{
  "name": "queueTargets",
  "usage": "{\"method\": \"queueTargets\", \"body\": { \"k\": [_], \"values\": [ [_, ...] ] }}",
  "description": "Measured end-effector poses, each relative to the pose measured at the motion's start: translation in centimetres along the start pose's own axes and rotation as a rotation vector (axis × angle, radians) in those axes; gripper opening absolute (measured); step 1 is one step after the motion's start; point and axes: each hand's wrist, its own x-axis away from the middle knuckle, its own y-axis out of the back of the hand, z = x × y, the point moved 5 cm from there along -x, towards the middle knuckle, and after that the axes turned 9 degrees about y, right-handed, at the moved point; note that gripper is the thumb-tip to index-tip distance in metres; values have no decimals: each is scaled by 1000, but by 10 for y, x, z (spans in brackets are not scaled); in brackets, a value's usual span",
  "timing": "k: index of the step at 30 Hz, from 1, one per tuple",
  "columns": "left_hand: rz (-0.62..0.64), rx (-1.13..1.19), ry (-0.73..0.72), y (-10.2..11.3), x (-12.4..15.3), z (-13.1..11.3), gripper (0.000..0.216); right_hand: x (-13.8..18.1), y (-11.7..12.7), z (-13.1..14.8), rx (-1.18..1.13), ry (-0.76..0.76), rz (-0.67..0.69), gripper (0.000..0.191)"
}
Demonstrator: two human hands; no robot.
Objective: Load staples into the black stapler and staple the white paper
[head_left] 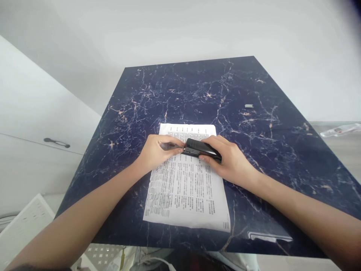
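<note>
A black stapler (203, 149) lies across a printed sheet of paper (194, 195), held by both hands. My right hand (228, 154) is wrapped round its right part, with the thumb along the near side. My left hand (158, 150) pinches at the stapler's left end with thumb and forefinger. A thin dark shape shows between those fingers, too small to make out. The sheet lies flat on the table under both hands, and they cover part of its text.
A small strip of staples (248, 105) rests on the dark blue marbled table (183, 90), far right of the sheet. A clear plastic packet (340, 130) lies beyond the table's right edge. White drawers with a dark handle (56, 143) stand at left.
</note>
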Motion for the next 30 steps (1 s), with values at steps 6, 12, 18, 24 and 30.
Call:
{"method": "queueTargets", "body": {
  "k": [6, 12, 18, 24, 30],
  "values": [
    [-34, 31, -3, 0, 0, -3, 15, 0, -1, 0, -4, -3, -4, 15],
    [-19, 9, 7, 0, -1, -1, 15, 0, 0, 0, 9, 2, -10, 15],
    [-13, -17, -1, -3, -1, -2, 13, 0, 0, -1, 7, 0, -12, 15],
    [83, -40, -80, 2, 2, -5, 19, 0, 2, 0, -9, 4, -29, 15],
    [269, 109, -36, 24, 6, -2, 36, 2, 16, 5, -128, 53, -61, 12]
  ]
}}
